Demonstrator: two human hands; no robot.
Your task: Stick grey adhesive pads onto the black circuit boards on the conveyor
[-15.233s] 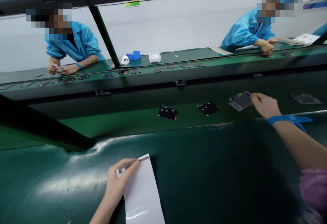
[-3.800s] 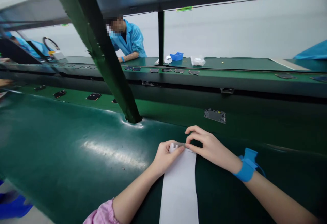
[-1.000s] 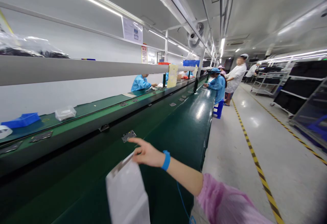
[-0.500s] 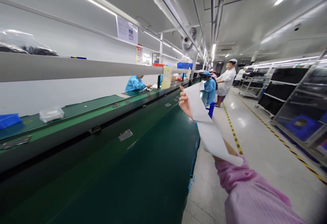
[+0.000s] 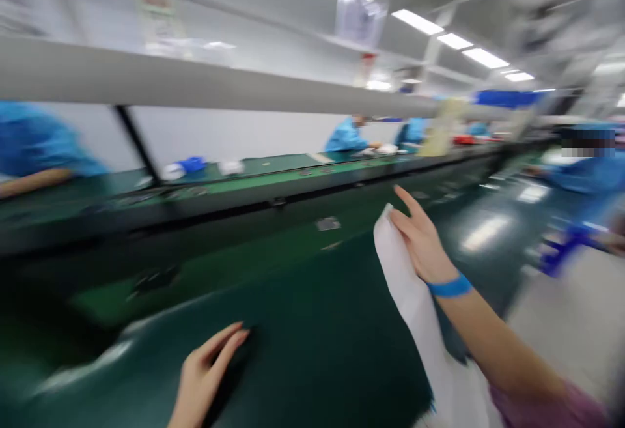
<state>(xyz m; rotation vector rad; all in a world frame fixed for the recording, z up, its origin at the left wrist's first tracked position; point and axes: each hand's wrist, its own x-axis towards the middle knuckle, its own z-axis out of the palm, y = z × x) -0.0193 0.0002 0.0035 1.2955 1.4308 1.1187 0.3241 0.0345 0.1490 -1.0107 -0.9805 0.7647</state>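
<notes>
My right hand (image 5: pixel 415 236), with a blue band at the wrist, holds a long white strip (image 5: pixel 407 285) that looks like paper or thin sheet. The strip's top edge is between the fingers, the index finger points away, and the rest hangs down beside my forearm. My left hand (image 5: pixel 202 372) is low over the dark green work surface (image 5: pixel 312 343), thumb and fingertips drawn together. Blur and shadow hide whether anything is pinched there. Beyond the hands, a small grey circuit board (image 5: pixel 327 223) lies on the green belt.
A dark, blurred piece (image 5: pixel 155 279) lies on the belt at left. A raised green ledge (image 5: pixel 263 180) runs along the back, carrying a blue tray (image 5: pixel 193 165) and small boards. Above it passes a grey rail (image 5: pixel 219 83). People in blue sit across and at right.
The view has swung left. My left hand has come into view over the green surface. My right hand, still holding the white strip, is now over the bench instead of beside its edge.
</notes>
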